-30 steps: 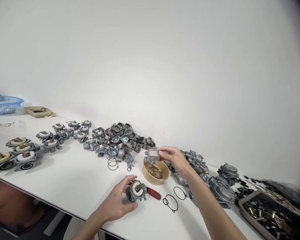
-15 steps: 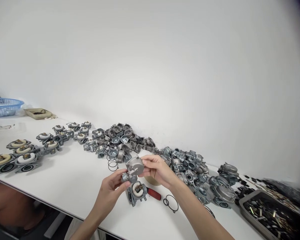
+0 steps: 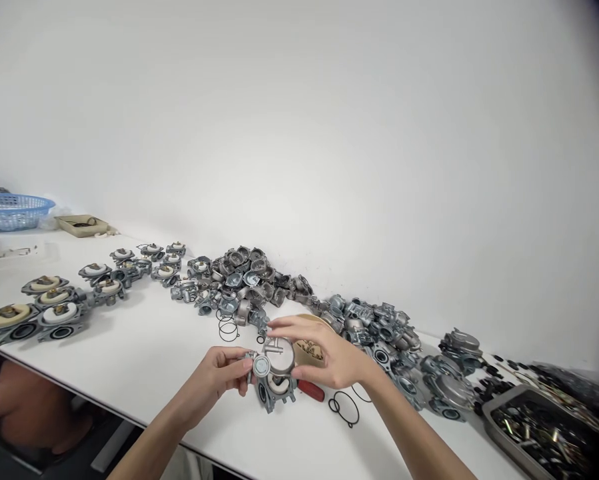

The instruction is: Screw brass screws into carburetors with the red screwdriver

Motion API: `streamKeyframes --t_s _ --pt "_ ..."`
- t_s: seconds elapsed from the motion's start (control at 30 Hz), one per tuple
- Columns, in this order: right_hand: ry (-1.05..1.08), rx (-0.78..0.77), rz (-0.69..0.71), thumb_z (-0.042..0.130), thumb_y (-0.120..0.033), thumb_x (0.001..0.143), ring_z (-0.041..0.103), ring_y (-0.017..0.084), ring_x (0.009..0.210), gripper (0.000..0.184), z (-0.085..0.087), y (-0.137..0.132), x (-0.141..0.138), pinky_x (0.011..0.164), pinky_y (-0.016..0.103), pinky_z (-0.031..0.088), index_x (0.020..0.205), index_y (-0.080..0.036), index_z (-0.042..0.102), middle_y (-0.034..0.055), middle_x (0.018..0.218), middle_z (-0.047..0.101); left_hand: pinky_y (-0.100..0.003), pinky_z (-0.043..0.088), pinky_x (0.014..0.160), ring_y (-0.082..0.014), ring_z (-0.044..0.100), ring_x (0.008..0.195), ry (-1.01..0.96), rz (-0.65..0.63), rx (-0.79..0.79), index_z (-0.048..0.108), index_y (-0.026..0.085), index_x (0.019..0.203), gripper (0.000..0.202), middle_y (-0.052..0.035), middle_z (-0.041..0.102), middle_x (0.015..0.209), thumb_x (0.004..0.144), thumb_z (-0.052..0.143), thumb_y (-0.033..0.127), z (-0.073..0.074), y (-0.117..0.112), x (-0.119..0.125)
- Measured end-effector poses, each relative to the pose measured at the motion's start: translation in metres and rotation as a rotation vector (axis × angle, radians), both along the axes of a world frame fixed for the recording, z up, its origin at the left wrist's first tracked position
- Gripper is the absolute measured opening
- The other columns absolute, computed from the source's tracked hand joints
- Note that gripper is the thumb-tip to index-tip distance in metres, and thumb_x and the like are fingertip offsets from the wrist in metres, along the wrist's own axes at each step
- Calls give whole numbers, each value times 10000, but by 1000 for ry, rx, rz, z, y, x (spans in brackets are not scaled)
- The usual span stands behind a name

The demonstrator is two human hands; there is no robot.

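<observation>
My left hand (image 3: 222, 377) is closed on the left side of a grey metal carburetor (image 3: 281, 359), its round bowl cover turned up toward me. My right hand (image 3: 324, 350) curves around the bowl's far and right sides, fingers and thumb spread; whether the fingertips touch the metal I cannot tell. Just below, a second carburetor with a white float (image 3: 280, 385) lies on the table, partly hidden by the held one. A red handle (image 3: 310, 391) shows beside it. Under my right hand is a round tan dish (image 3: 306, 347) with small brass-coloured parts.
Several carburetors with floats (image 3: 59, 313) stand at the left. Bowl covers (image 3: 244, 273) are heaped by the wall, with carburetor bodies (image 3: 379, 327) further right. Black rubber rings (image 3: 346, 408) lie nearby. A metal tray (image 3: 509, 433) of small parts sits right; a blue basket (image 3: 16, 213) far left.
The held carburetor has turned and dropped slightly, now covering part of the one below. My right hand has loosened from the bowl, its fingers spreading, which uncovers the tan dish.
</observation>
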State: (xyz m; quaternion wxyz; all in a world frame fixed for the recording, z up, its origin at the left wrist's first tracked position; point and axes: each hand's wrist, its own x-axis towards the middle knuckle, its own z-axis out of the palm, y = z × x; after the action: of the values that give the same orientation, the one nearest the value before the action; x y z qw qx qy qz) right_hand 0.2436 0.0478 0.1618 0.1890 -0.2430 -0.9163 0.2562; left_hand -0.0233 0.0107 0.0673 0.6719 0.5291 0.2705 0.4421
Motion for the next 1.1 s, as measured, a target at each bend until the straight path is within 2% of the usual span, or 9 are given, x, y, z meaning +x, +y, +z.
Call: streamKeyframes --t_s 0.17,0.3,0.43,0.53,0.6,0.67,0.8,0.93,1.1 --pt "-65 -8 70 881 -354 838 658 311 1294 692 1 -8 -7 1116 479 488 1485 -326 637 88 1470 667 -245 392 635 -107 467 607 -7 -47 -57 753 129 723 462 -20 612 702 930 777 541 -1 -1 -1" --pt "-127 33 28 925 -328 804 711 265 1141 669 -6 -17 -13 1001 403 515 1424 -325 676 46 1309 746 -247 384 629 -103 430 592 17 -43 -86 732 126 723 479 9 541 657 923 776 559 -2 -3 1" --pt "-80 72 -21 945 -349 775 708 269 1100 568 -11 -22 -12 982 401 495 1292 -278 721 40 1213 774 -276 430 653 -130 472 637 74 12 -80 734 132 836 551 -19 580 738 941 683 670 -4 -4 4" --pt "26 66 -142 941 -395 766 697 276 1066 531 -13 -14 -4 956 406 504 1237 -271 729 50 1177 773 -319 478 688 -187 546 750 169 138 -43 742 161 1084 609 -74 644 923 1000 517 721 -10 -1 6" --pt "97 56 -248 924 -428 770 694 283 1061 528 -16 -6 4 930 405 522 1229 -255 728 77 1211 757 -352 500 765 -245 595 917 269 237 5 721 197 1250 557 -107 663 1094 983 588 667 -17 1 8" --pt "127 50 -324 910 -445 770 697 292 1055 532 -19 1 10 902 404 538 1222 -233 724 102 1236 745 -383 504 882 -300 602 1111 371 278 65 731 242 1294 494 -117 668 1251 903 752 543 -24 1 12" --pt "97 57 -375 903 -397 769 704 300 1071 496 -29 5 15 907 406 554 1200 -225 727 110 1241 745 -397 513 982 -325 611 1244 489 210 158 766 288 1269 534 -89 692 1375 749 885 312 -37 -2 22" --pt "58 6 -423 907 -414 762 725 315 1058 521 -37 1 16 932 442 572 1219 -229 738 114 1203 770 -375 541 890 -280 702 1035 572 193 176 717 257 1328 607 -100 747 1262 744 876 302 -44 -4 26" --pt "97 -14 -491 901 -440 750 738 320 1029 511 -39 0 19 924 460 583 1179 -208 748 122 1165 780 -295 523 685 -202 685 665 651 181 181 624 279 1445 713 -5 788 878 779 863 368 -39 -7 18"
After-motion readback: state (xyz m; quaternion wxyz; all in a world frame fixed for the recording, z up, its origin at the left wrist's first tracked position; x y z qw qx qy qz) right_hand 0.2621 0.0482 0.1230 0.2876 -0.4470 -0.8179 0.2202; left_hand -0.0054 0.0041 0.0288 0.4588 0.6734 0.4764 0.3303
